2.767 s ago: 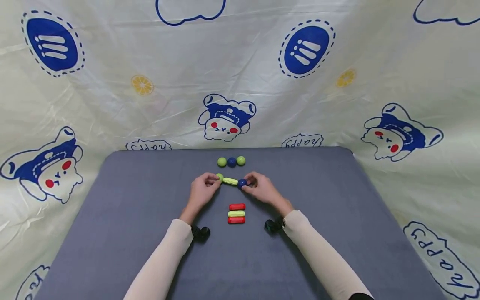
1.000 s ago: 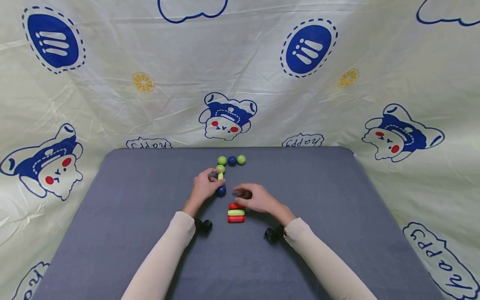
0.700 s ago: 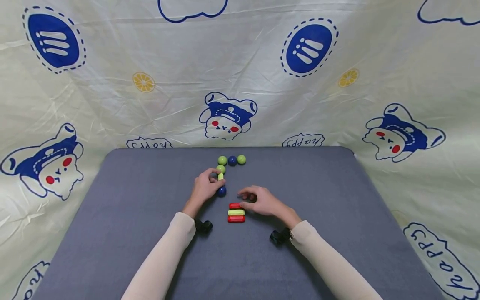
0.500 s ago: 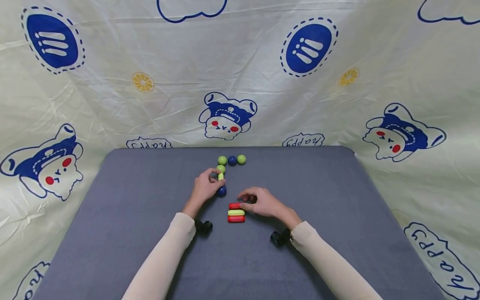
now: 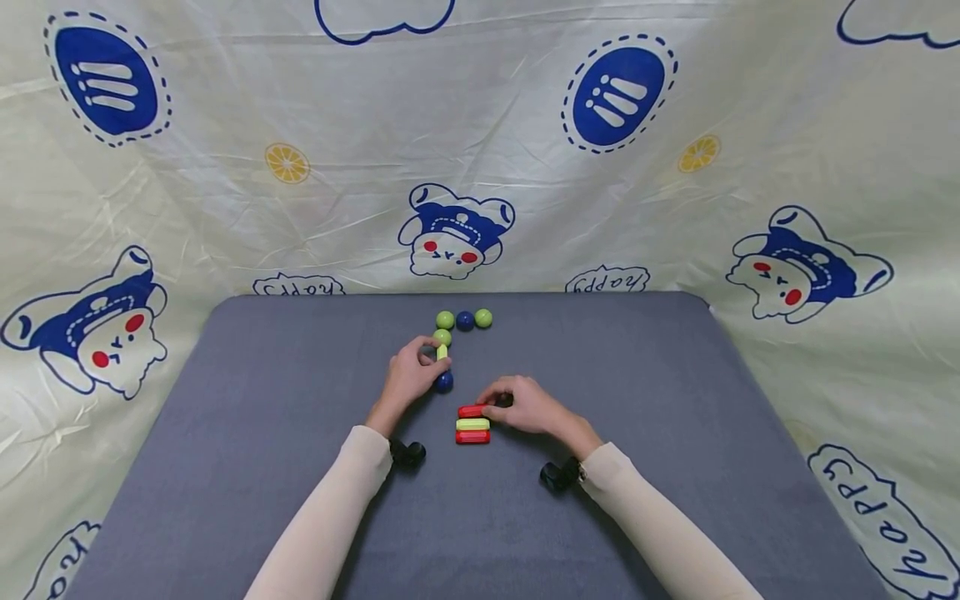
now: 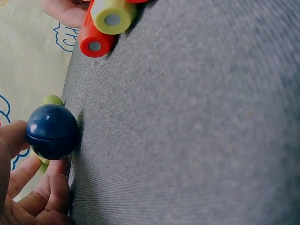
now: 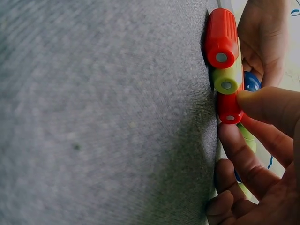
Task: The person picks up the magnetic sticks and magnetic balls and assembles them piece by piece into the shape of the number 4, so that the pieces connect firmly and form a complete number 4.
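Observation:
My left hand (image 5: 407, 372) holds a yellow-green magnetic rod (image 5: 442, 352) with a green ball (image 5: 442, 337) at its far end and a blue ball (image 5: 444, 382) at its near end. This piece points away from me, its green ball beside the left end of a row of balls. In the left wrist view the blue ball (image 6: 52, 131) hides most of the rod. My right hand (image 5: 528, 406) pinches the farthest red rod (image 5: 469, 411) by its right end. Against that rod lie a yellow-green rod (image 5: 472, 425) and a nearer red rod (image 5: 472, 437); metal discs show on their ends.
Near the far edge of the grey cloth-covered table (image 5: 300, 500) sit a green ball (image 5: 445, 319), a blue ball (image 5: 465, 320) and another green ball (image 5: 483, 318) in a row. Behind the table hangs a printed curtain (image 5: 337, 225).
The ball-and-rod piece, earlier between both hands and lying crosswise, has turned to point away, with the left hand alone on it. My right hand has left it and come to the farthest red rod.

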Demonstrator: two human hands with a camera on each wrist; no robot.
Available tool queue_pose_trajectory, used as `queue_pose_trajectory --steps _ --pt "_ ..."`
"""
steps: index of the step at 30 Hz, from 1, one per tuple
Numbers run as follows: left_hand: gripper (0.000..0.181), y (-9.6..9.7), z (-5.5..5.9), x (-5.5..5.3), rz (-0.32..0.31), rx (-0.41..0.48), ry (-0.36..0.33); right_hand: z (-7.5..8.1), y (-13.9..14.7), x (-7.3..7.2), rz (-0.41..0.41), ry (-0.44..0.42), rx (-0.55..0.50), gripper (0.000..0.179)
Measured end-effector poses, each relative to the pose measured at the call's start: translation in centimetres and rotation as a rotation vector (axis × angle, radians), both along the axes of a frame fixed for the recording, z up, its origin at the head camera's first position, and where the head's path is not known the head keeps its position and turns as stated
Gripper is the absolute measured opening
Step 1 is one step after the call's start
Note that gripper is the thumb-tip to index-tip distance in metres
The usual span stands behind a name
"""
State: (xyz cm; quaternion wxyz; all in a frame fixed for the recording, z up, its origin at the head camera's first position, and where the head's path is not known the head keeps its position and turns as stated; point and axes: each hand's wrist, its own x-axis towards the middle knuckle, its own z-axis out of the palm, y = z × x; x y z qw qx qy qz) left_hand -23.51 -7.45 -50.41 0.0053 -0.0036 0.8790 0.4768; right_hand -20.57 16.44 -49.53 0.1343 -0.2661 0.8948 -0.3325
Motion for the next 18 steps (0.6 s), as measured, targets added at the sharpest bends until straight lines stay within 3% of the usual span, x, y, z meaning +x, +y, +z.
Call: queue_pose_trajectory --steps 18 --pt "0.037 -0.05 -0.06 0.2 0.007 0.004 -0.004 0.12 0.38 -0.97 -0.012 0.043 -0.067 0.015"
